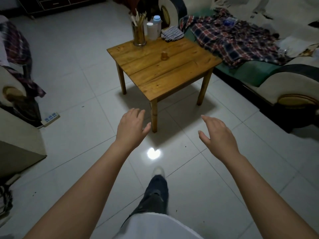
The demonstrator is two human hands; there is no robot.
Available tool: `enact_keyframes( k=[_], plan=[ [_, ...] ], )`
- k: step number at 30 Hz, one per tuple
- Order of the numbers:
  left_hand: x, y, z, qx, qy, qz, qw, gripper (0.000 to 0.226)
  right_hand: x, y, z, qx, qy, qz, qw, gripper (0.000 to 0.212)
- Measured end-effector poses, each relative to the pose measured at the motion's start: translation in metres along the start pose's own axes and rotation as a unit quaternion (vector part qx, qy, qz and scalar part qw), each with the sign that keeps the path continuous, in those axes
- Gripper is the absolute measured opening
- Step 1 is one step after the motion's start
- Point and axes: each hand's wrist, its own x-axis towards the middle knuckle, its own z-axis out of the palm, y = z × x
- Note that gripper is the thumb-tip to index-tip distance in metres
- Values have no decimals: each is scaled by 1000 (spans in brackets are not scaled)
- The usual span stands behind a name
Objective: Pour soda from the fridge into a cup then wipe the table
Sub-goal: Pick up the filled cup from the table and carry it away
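A small wooden table stands ahead of me on the tiled floor. A small amber cup sits near the middle of its top. At the far edge lies a folded striped cloth. My left hand and my right hand are both stretched out in front of me above the floor, short of the table's near corner. Their fingers are relaxed and hold nothing. No soda or fridge is in view.
A metal holder with sticks and two white bottles stand at the table's far edge. A sofa with a plaid shirt runs along the right. An armchair and a power strip are at the left.
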Motion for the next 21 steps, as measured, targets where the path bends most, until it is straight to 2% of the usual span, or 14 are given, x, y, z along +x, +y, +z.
enact_keyframes(
  k=[6,14,21],
  plan=[
    [106,3,11,-15,15,-3,1000,49,102,22,-5,-2,7,-10,1000,54],
    [258,6,19,-36,-19,4,999,51,245,46,-14,13,10,-14,1000,52],
    [351,0,22,-19,-33,-18,999,52,354,72,-25,16,2,-47,999,52]
  ],
)
